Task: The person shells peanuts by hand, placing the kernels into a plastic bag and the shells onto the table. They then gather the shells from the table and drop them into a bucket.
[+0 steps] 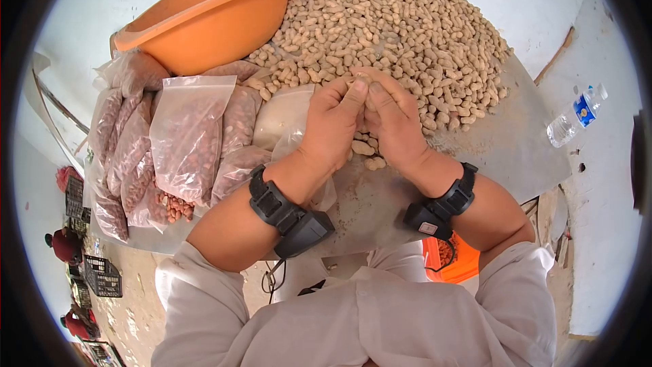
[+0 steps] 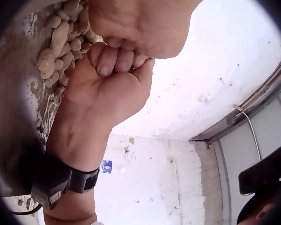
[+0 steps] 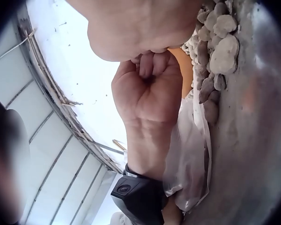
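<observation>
Pale shirt (image 1: 421, 319) looms along the bottom of the frame. Beyond it, the peanut heap (image 1: 407, 34) spreads over the upper middle, the orange tub (image 1: 210, 34) at upper left, filled bags (image 1: 190, 136) below that. Mid-frame, left hand (image 1: 329, 122) and right hand (image 1: 402, 122) meet, curled fingers pinching one nut (image 2: 139, 60) between them. Shelling, I'd judge, at the cracking step; next, thumbs must part the shell without dropping kernels.

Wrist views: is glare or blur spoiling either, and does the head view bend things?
Head: strong fisheye bending, black rounded rim, peanuts readable, glints on a plastic bag; left wrist: white wall washed out, lower-left corner dark and blurred; right wrist: tabletop blurred under hazy sheen.
</observation>
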A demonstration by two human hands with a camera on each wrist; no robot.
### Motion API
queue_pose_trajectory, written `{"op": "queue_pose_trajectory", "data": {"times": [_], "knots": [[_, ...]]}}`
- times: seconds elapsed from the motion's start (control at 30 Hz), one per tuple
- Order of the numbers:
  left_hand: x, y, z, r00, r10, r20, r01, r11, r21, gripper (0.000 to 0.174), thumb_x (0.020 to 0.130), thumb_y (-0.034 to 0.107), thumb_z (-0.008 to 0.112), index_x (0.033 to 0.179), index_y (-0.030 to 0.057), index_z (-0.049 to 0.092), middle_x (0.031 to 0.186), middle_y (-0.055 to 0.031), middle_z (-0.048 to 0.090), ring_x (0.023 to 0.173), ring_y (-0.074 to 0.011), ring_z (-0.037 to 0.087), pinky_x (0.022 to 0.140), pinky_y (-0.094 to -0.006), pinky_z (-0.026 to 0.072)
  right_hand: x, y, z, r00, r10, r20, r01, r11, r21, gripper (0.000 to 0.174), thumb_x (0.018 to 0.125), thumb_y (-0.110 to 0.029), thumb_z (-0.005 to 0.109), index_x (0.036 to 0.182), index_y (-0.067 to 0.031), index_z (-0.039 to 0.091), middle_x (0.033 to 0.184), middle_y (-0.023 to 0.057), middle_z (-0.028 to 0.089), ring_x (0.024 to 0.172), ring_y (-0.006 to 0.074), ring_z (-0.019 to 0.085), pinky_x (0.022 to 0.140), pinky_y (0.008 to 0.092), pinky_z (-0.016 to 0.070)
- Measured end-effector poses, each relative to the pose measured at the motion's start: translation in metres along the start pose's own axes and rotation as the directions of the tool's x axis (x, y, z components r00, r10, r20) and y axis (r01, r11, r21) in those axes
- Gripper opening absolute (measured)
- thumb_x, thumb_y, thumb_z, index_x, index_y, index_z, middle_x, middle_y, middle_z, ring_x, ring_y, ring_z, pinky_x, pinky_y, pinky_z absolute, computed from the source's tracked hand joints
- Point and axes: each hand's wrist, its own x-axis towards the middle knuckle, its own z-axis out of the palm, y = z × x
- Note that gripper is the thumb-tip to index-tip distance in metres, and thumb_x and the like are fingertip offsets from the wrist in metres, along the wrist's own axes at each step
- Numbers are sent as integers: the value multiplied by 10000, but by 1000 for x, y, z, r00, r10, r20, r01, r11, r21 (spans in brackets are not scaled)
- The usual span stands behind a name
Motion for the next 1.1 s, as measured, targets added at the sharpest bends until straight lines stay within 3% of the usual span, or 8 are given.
{"op": "queue_pose_trajectory", "data": {"times": [0.13,0.23,0.33,0.4,0.6,0.83,1.03,1.1], "knots": [[0,-1,6,999,41,-26,-41,999,-13,200,936,201,485,858,34,562,674,30,496,572,-33,406,493,-182,335,-1,1,-4,995,98,25,-100,981,169,338,949,-233,400,1199,-23,488,846,14,530,668,58,476,591,206,430],[-1,0,7,998,52,-37,-52,999,5,203,938,202,480,857,32,555,667,23,494,572,-38,409,489,-186,340,-2,-6,-6,994,89,56,-96,986,140,289,951,-179,399,1159,-15,514,782,-17,524,639,47,445,571,185,387],[-1,1,5,999,52,-13,-52,999,11,200,939,208,482,860,37,547,661,12,493,584,-57,433,515,-198,369,4,-6,-4,993,-115,17,116,975,-191,273,948,-161,404,1150,-20,521,738,-17,515,604,49,435,549,189,385],[0,4,-3,999,36,28,-37,998,45,190,939,220,486,887,48,547,665,12,488,610,-79,475,569,-217,415,7,-7,-4,993,-116,26,118,983,-139,254,943,-147,423,1128,-12,532,728,-4,527,613,54,456,554,199,400],[4,4,1,985,170,-40,-172,982,-76,161,902,136,546,802,12,524,634,-26,522,553,-88,485,529,-222,427,9,-2,-11,1000,11,-10,-11,1000,29,233,925,-144,492,1067,35,542,755,30,573,656,82,535,585,214,451],[3,9,0,986,159,-50,-157,986,46,92,843,85,624,861,17,565,696,-16,558,605,-72,510,542,-216,438,8,-13,-8,994,100,-46,-95,991,97,273,904,-191,551,1042,44,540,743,35,581,622,87,538,579,208,458],[3,4,-4,965,258,-51,-237,937,259,155,840,95,632,816,17,501,678,-39,584,580,-67,535,508,-200,428,6,-9,-16,997,82,10,-81,996,-48,237,904,-198,536,983,22,571,694,6,535,560,62,467,500,188,377],[4,1,-3,959,277,-56,-249,922,295,163,847,98,623,817,22,483,677,-42,586,584,-66,543,510,-197,432,3,-4,-12,995,91,-36,-88,994,63,215,905,-190,526,961,11,575,674,-8,509,546,55,433,485,184,346]]}}
